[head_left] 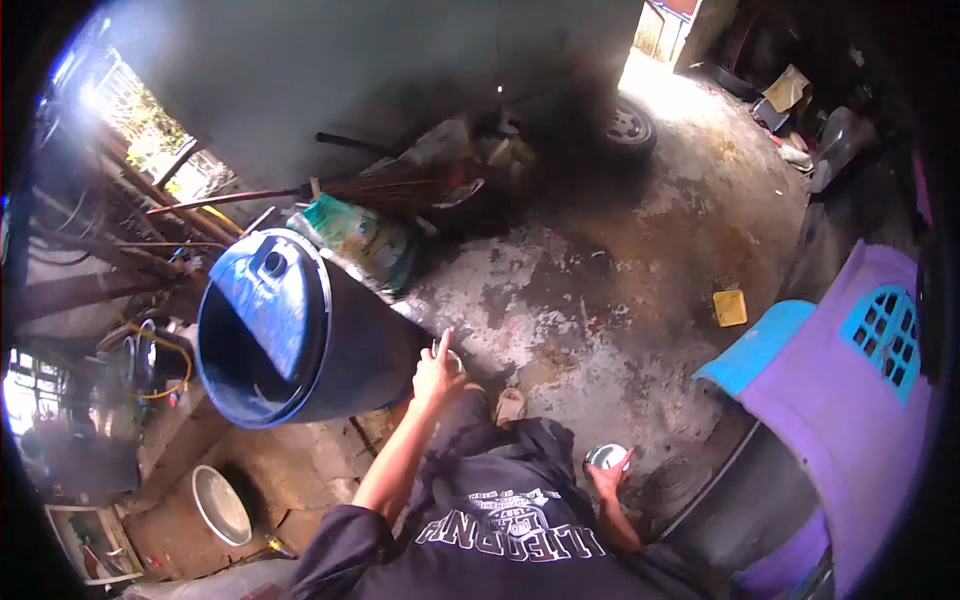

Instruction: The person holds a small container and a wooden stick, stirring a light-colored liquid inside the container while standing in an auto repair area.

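My left hand (434, 378) is raised beside the blue drum (365, 330), one finger pointing up. Its other fingers are curled round a small, pale, rounded thing (456, 361), mostly hidden by the hand. Lower on the right, my right hand (606, 478) grips a round container (608, 457) with a whitish top and a dark greenish side, thumb and fingers on its edge. What kind of container it is I cannot make out. The drum stands close to my left arm, its top partly cut open and a round bung hole showing.
A purple plastic piece (800, 390) with blue parts stands on the right. On the worn concrete floor (590, 350) lies a yellow square container (730, 308). A green sack (355, 240) and sticks lie behind the drum; a pale basin (221, 505) is at lower left. A vehicle wheel (630, 125) shows farther off.
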Motion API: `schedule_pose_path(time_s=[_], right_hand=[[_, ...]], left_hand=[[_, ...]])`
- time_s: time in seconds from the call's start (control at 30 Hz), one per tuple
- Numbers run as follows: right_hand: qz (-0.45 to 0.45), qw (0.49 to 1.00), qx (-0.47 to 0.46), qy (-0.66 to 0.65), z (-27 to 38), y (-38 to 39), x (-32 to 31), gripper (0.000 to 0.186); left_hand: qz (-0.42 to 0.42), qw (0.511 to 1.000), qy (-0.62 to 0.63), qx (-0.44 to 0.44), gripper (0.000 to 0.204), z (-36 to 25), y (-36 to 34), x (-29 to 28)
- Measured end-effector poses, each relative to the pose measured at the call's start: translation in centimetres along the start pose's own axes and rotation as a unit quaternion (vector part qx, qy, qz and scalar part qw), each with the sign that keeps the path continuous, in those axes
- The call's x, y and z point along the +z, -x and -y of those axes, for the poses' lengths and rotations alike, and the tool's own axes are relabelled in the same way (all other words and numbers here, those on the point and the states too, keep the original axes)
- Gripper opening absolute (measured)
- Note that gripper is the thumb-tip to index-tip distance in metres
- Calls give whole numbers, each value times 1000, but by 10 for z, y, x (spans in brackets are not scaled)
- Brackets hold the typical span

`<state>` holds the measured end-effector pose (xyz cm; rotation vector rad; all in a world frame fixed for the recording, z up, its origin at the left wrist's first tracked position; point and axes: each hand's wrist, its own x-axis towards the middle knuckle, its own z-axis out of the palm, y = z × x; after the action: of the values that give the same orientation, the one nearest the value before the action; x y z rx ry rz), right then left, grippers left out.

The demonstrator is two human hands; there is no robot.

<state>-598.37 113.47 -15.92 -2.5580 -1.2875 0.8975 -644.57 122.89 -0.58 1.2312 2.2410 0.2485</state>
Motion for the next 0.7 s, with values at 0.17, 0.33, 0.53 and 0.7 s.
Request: schedule_pose_path(time_s=[0.17, 0.33, 0.53, 0.7], right_hand=[[-25, 999, 5, -40, 41, -63, 5, 147], [-181, 983, 9, -31, 124, -86, 0, 132], [-283, 927, 212, 123, 170, -87, 15, 133], [-261, 920, 255, -142, 284, -34, -4, 135]], left_hand=[[27, 999, -30, 35, 99, -10, -181, 1], [23, 999, -37, 28, 100, -29, -369, -20], [8, 997, -21, 72, 94, -111, -548, -77], [41, 997, -19, 60, 96, -129, -661, -109]])
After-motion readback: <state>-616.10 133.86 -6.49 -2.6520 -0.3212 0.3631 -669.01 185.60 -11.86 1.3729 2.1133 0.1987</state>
